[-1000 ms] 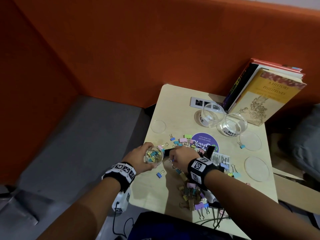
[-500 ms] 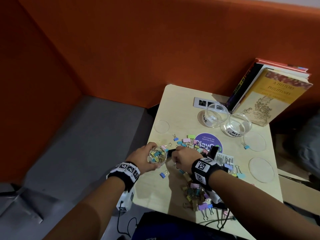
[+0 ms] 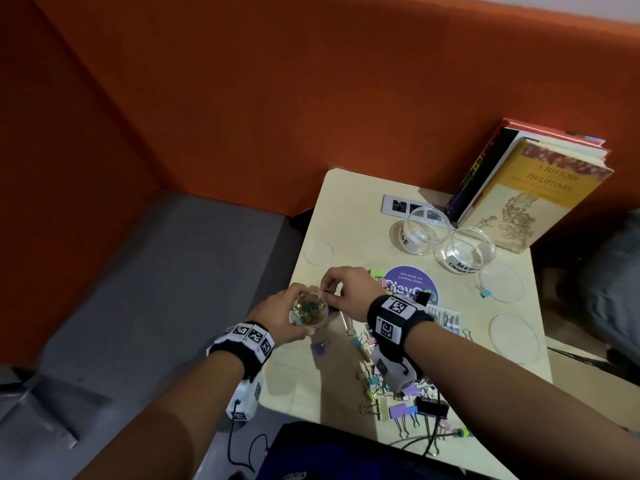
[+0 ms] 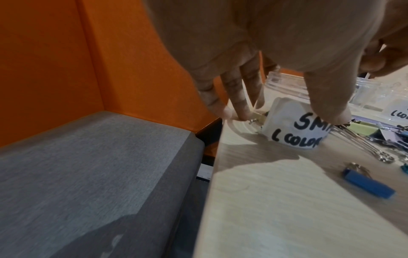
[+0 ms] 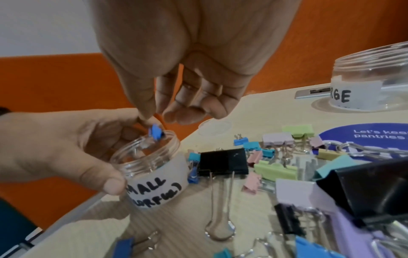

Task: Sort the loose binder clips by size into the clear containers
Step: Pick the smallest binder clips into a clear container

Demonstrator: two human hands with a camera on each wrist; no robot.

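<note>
Item: small clear jar (image 5: 152,167), white label hand-lettered "SMALL (COLORFUL)", held by the left hand (image 3: 277,315) with thumb and fingers wrapped round its wall near the left edge of the pale wooden table (image 3: 332,382); the head view shows coloured small clips already inside. Item: small blue binder clip (image 5: 156,134), pinched between thumb and fingertip of the right hand (image 5: 187,69), positioned at the jar's open mouth, just above the rim. Item: loose binder clips (image 5: 276,167), mixed sizes in pink, green, teal, lilac and blue, scattered on the table just right of the jar and toward the near edge. Item: large black binder clip (image 5: 223,161), lying flat beside the jar, wire handles pointing toward the near edge. Item: lone blue clip (image 4: 367,185), on the table near the jar, apart from the main scatter. Item: clear jar labelled "LARGE" (image 3: 424,233) and clear jar labelled "MEDIUM" (image 3: 467,252), side by side at the far end of the table, well apart from the hands. Item: round purple sticker (image 3: 414,284) on the tabletop, partly covered by clips. Item: clear lids (image 3: 514,337), lying flat on the right side. Item: books (image 3: 540,188), leaning against the orange wall at the far right corner.
</note>
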